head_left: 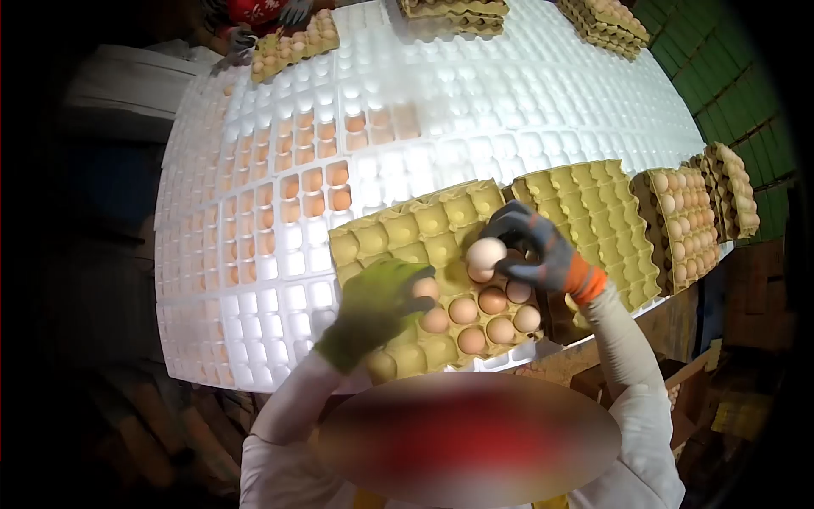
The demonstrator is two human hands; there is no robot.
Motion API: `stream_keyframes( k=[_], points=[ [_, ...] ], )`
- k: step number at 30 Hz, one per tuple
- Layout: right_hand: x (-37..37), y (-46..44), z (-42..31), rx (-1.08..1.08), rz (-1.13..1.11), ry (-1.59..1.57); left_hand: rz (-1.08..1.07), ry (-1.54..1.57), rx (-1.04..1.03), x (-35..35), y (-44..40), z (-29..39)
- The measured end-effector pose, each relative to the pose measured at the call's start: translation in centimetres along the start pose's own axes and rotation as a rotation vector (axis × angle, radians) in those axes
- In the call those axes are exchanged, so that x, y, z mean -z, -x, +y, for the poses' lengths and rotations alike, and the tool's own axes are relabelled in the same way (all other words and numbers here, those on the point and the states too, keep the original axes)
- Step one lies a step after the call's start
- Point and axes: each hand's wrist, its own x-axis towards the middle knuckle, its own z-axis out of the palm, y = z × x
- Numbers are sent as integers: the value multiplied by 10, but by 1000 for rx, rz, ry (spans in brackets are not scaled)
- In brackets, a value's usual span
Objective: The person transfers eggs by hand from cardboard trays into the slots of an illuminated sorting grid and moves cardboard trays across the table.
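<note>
Hands (538, 248) over tray (403, 231) with eggs (464, 311)

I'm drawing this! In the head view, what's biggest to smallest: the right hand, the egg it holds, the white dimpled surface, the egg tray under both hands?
1. White dimpled surface
2. Egg tray
3. Right hand
4. Held egg
</note>
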Motion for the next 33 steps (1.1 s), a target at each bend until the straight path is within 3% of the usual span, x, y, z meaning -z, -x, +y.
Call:
stream_keyframes(
  k=[2, 3, 6, 7, 10, 11, 14, 17, 20, 22, 24, 25, 28, 29, 32, 33],
  points=[
    [10, 9, 3, -58, 94, -295, -31, 518, 294, 18, 11, 13],
    [14, 8, 3, 47, 95, -214, -25, 919, 533, 21, 19, 21],
    [-4, -4, -21, 66, -178, 543, -156, 675, 366, 10, 23, 24],
    [-20, -12, -29, 46, -346, 886, -134, 219, 32, 1, 19, 27],
    [-33, -25, -21, 214, -357, 998, -7, -412, -149, -30, 30, 35],
    [-25, -20, -25, 42, -360, 848, -82, -409, -140, -30, 29, 36],
    [5, 3, 2, 12, -179, 345, -33, -295, 29, -38, 40, 24],
    [24, 31, 5, -314, -151, -607, 81, -149, 202, -26, 55, 19],
    [19, 41, -10, -321, -24, -831, 102, -278, 114, -26, 45, 49],
    [14, 39, 4, -398, -118, -634, 22, -463, 54, -40, 44, 43],
    [0, 38, -12, -118, -193, 140, -14, -569, -47, -56, 49, 30],
    [-6, 34, -34, 11, -208, 488, -45, -393, 83, -47, 46, 34],
    [-45, 36, -42, 49, -399, 1106, 98, 451, 321, -21, 53, 30],
    [-50, 38, -40, 18, -422, 1128, 81, 1015, 603, -9, 56, 39],
    [-69, 33, -43, -38, -397, 1107, 37, 1200, 632, -3, 45, 51],
    [-68, 34, -43, -56, -332, 1044, 126, 887, 321, -28, 40, 39]
  ],
)
